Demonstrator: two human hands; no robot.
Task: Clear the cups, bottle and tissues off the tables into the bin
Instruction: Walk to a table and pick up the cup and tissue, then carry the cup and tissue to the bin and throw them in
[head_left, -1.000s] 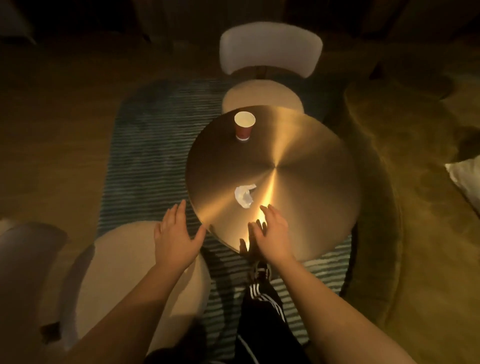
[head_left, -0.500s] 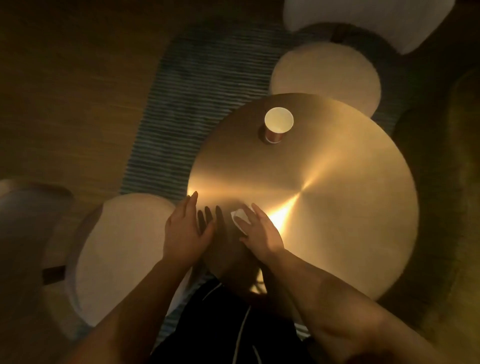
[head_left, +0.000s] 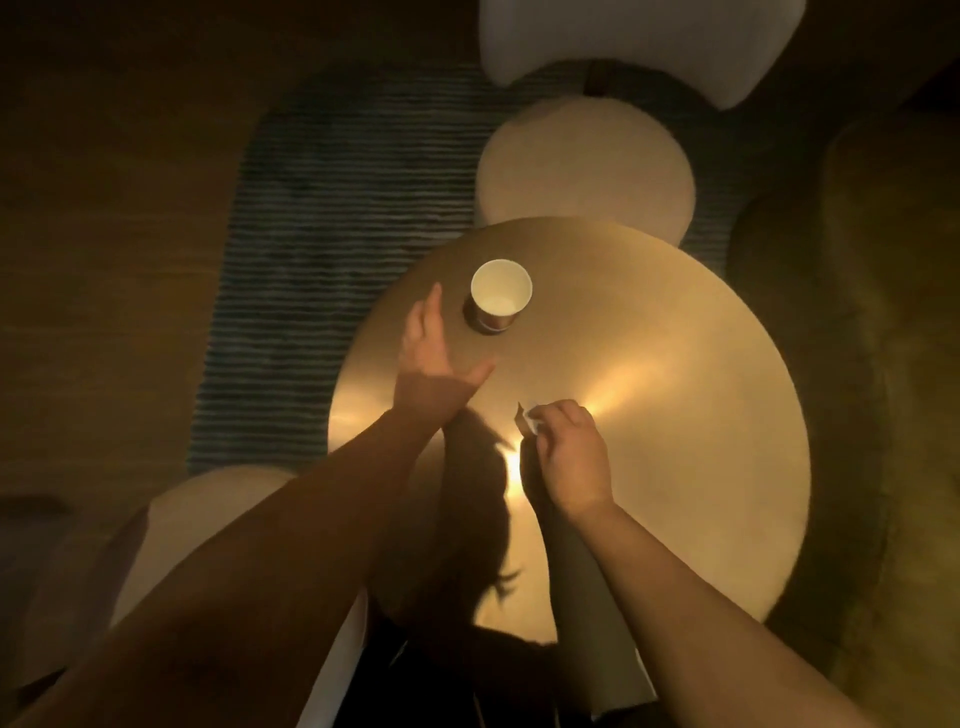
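Setting: a dim room seen from above; a round brass-coloured table (head_left: 675, 415) stands on a striped rug (head_left: 322, 249), with a pale round seat (head_left: 587, 166) beyond it and another pale seat (head_left: 208, 514) at the near left.
Cup: a paper cup (head_left: 500, 296), white inside and dark outside, stands upright on the far left part of the table top. It looks empty, though the light is too low to be sure.
Tissue: a small white crumpled tissue (head_left: 531, 420) is near the middle of the table, pinched in the right hand; only a corner shows past the fingers.
Right hand: the right hand (head_left: 571, 457) is curled, fingers closed around the tissue, just above the table top.
Left hand: the left hand (head_left: 434, 358) is spread, fingers straight and thumb out, holding nothing. It is just beside the cup on its left and not touching it.
Bin and bottle: neither is in view.
Step in hand: likely taking the cup with the left hand while the right holds the tissue.
Doing it well: wrap the fingers around the cup's lower wall rather than the rim, squeeze lightly so the paper does not buckle, and lift it straight up and level in case liquid remains. Keep the tissue balled tight in the right hand so no scrap drops.
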